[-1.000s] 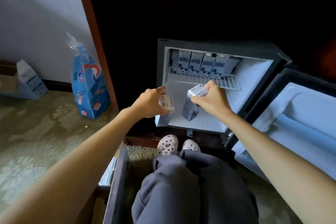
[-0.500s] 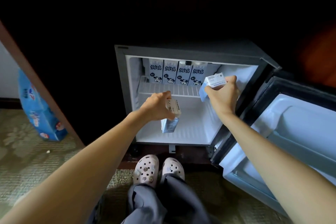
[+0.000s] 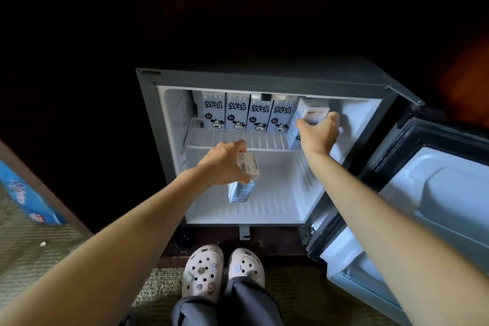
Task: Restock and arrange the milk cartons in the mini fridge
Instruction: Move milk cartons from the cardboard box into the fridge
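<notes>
A: Head view. What is noted for the mini fridge [image 3: 148, 119]?

B: A boxy dark metal casing with a smooth white plastic lining is seen. The door [image 3: 436, 193] is swung open to the right. A white wire shelf [image 3: 238, 140] of thin parallel bars is fitted across the upper part, and the floor below it is ribbed.

A: And the stock?

B: Four cartons [image 3: 246, 114] are stood upright in a row at the back of the shelf, side by side. They are rectangular, pale blue card, each printed with black characters and a cartoon cow.

A: The hands?

B: The right hand [image 3: 318, 132] is curled round the right-hand carton [image 3: 313, 111], which is held tilted just right of the row, at the shelf's right end. Contact with the bars cannot be told. The left hand [image 3: 225, 164] is closed over the flat top of the left-hand carton [image 3: 242, 189], which is hung upright before the lower compartment.

A: Surroundings?

B: Pale perforated clogs [image 3: 203, 270] with small charms are seen below the fridge, with grey trouser cloth [image 3: 238, 307] over them. A woven, patterned carpet [image 3: 26, 259] is noted at left. On it a glossy blue package [image 3: 23, 198] is partly cut off by the edge.
</notes>
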Available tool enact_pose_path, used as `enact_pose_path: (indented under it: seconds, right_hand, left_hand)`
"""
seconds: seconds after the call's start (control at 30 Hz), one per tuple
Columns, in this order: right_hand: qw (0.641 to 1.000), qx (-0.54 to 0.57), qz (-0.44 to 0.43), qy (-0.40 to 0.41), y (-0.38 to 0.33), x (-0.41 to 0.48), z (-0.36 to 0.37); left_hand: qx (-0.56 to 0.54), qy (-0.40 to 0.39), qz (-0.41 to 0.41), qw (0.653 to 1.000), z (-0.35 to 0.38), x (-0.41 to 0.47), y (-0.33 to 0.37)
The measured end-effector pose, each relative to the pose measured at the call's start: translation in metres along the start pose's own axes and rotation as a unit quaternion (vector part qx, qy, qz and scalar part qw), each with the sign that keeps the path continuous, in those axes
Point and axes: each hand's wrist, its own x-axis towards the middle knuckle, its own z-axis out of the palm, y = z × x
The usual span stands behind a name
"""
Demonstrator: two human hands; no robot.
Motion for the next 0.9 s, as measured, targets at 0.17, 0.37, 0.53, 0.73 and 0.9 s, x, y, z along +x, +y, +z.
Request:
enact_pose_path:
  seconds: [0.17, 0.37, 0.53, 0.73, 0.9]
  right_hand:
    - [0.997, -0.063, 0.026, -0.044, 0.013, -0.002, 0.01]
    - [0.997, -0.06, 0.028, -0.031, 0.025, 0.002, 0.017]
    - [0.997, -0.059, 0.029, -0.044, 0.023, 0.012, 0.024]
    - [0.991, -0.088, 0.015, -0.098, 0.026, 0.024, 0.027]
    - [0.989, -0.082, 0.005, -0.123, 0.029, 0.032, 0.031]
  left_hand:
    - [-0.003, -0.003, 0.003, 1.0, 0.004, 0.011, 0.002]
    - [-0.004, -0.002, 0.02, 1.0, 0.008, 0.025, 0.007]
    - [-0.003, -0.004, 0.022, 1.0, 0.014, 0.031, 0.003]
    - [-0.018, -0.004, 0.02, 1.0, 0.018, 0.036, -0.006]
    - [-0.027, -0.003, 0.014, 1.0, 0.023, 0.039, -0.009]
